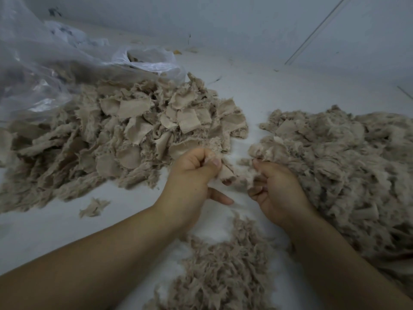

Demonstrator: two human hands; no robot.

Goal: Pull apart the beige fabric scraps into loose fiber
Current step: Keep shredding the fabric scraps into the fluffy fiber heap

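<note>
In the head view, two bare forearms reach in from the bottom edge over a white surface strewn with beige cloth. The left hand is closed in a fist, thumb pressed against the curled fingers, pinching one end of a beige fabric scrap that hangs between the two hands; its little finger sticks out loose below. The right hand sits just beside it, palm turned inward, its thumb and fingertips closed on the frayed, fluffy other end of the same scrap. The hands are near each other but not touching, with the scrap stretched across the small gap. Behind the left hand, toward the far left of the surface, lies a broad heap of fabric scraps, many still flat woven squares with ragged edges. One small stray scrap lies apart near the left forearm. Along the right edge of the surface spreads a large mound of loose fiber, matted and woolly, touching the back of the right hand. A second, smaller pile of fiber lies between the forearms at the bottom edge. In the far left corner a crumpled clear plastic bag rests against the scrap heap, its mouth open.
</note>
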